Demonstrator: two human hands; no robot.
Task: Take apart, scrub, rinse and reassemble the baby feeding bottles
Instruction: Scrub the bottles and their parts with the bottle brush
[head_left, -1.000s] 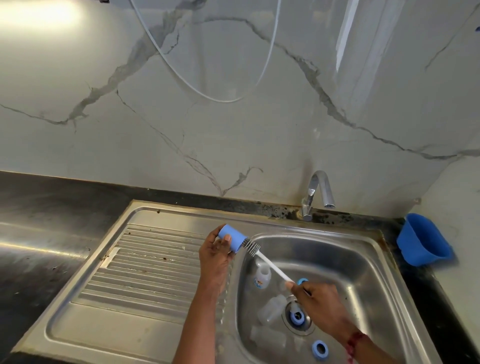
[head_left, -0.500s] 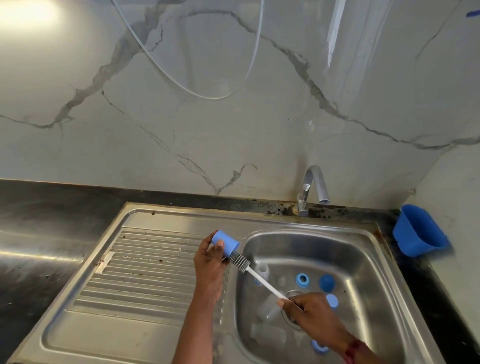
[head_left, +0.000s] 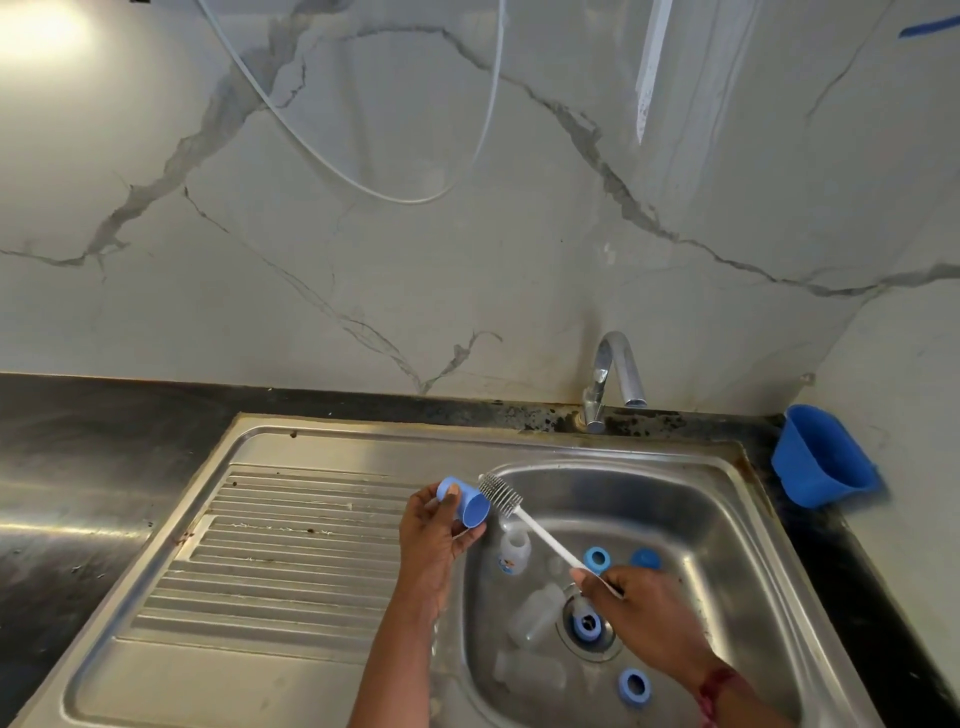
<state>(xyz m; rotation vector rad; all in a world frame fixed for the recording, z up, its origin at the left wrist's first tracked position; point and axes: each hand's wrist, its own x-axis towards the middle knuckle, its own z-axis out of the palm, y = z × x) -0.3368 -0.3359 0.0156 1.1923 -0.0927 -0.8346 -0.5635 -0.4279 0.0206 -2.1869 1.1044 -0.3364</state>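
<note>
Down at the bottom of the frame, inside the shiny steel sink (head_left: 701, 525), loose bits lie about, so the taking-apart looks done. One round blue screw ring (head_left: 634, 686) sits lowest. A see-through plastic bottle (head_left: 530, 675) lies on its side next to it, and a second blue ring (head_left: 587, 625) sits in the drain hole.

Just above, the right hand (head_left: 649, 618) has its fingers curled round the handle of the thin white bottle brush (head_left: 545, 539). The brush runs from lower right up to upper left. Its grey bristle head is just beside the cap, not inside it.

Left of centre, the left hand (head_left: 441, 535) pinches the small blue plastic cap (head_left: 467, 506) by the sink bowl's left edge. The cap lies sideways, with its open mouth facing right toward the bristles.

Scrubbing looks only part done. Rinsing and putting back together are yet to do. Farther up, no water comes from the bent silver tap (head_left: 615, 374).
</note>
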